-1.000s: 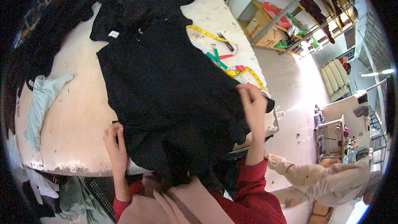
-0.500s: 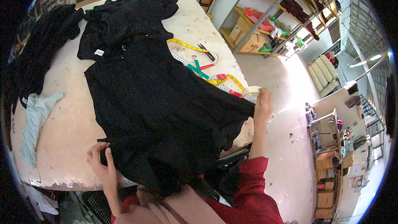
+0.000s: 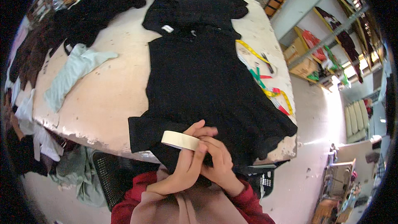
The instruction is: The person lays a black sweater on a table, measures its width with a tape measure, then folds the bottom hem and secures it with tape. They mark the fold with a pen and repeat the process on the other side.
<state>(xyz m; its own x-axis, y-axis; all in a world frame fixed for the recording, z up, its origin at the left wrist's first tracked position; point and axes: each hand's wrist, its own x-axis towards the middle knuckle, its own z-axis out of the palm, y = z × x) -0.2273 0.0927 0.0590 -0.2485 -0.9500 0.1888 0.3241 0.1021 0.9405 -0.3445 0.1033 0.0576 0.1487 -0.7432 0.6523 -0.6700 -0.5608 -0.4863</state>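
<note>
A roll of cream masking tape (image 3: 179, 140) is held up in front of me, over the near end of a black garment (image 3: 190, 83) spread on the table. My left hand (image 3: 188, 166) closes on the roll, its fingers behind it and its thumb at the roll's right end. Against that same end press the bent fingers of my right hand (image 3: 219, 159), close to the left thumb; any loose strip of tape between them is too small to make out. The garment's near left corner lies folded out flat.
To the right of the garment lie a multicoloured tape measure (image 3: 271, 91) and small dark snips (image 3: 268, 64). A pale blue cloth (image 3: 78, 72) and a dark heap of garments (image 3: 99, 10) occupy the table's left. Shelving (image 3: 331, 37) stands beyond the right edge.
My right hand has brought the masking tape from the garment's right corner to the middle. My left hand has let go of the garment's left corner and joined it. The view has turned left.
</note>
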